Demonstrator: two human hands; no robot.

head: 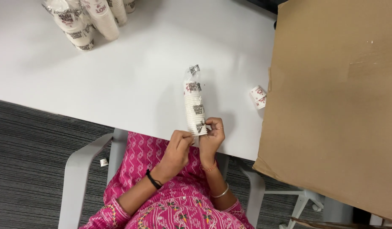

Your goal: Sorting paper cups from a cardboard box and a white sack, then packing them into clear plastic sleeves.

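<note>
While your left hand [177, 146] pinched the near end of the plastic-wrapped stack of paper cups [194, 104], your right hand [212, 135] closed its fingertips on the same end from the other side. That stack lay on the white table [132, 80] near its front edge, with a single paper cup [259, 97] beside the cardboard sheet [335, 101] and more wrapped cup stacks [88, 19] at the far corner.
</note>
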